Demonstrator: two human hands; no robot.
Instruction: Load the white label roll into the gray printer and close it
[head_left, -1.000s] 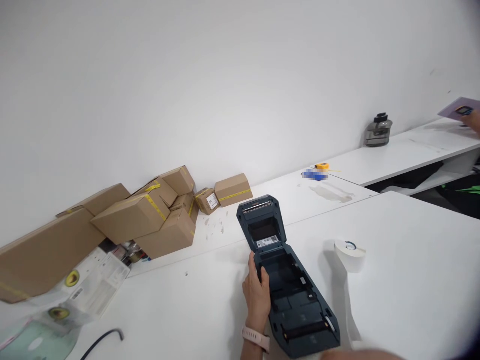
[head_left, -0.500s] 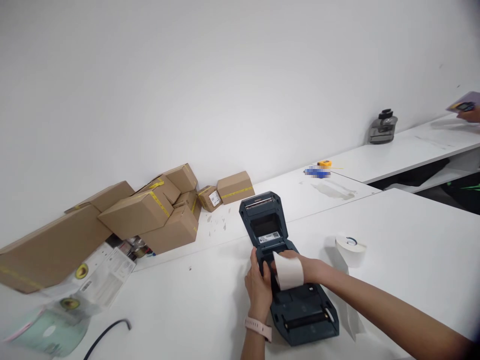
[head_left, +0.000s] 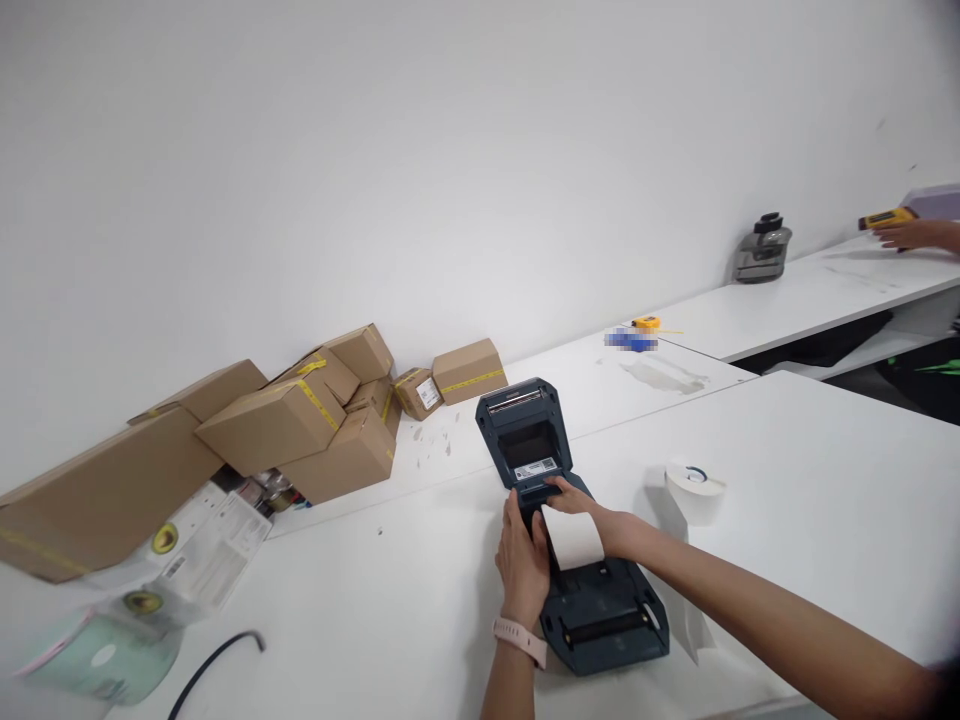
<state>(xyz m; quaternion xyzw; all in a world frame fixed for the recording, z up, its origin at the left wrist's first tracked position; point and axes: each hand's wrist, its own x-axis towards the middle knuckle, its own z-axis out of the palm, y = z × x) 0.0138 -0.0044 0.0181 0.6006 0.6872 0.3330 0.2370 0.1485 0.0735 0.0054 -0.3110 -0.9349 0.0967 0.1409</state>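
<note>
White wall (head_left: 450,200) behind, white tabletop (head_left: 360,620) below, dark case (head_left: 604,625) on it, lid (head_left: 527,446) flipped up. Left hand (head_left: 525,565) grasps the case's side edge, thumb by the roll. Right hand (head_left: 609,527) grasps the paper roll (head_left: 574,540) over the case's bay (some fingers hidden, can't tell how firmly). Spare roll (head_left: 695,500) sits to the right, apart from the case. Step looks like seating the roll; next move calls for squaring it to the bay, case steady, fingertips clear of the ends.
</note>
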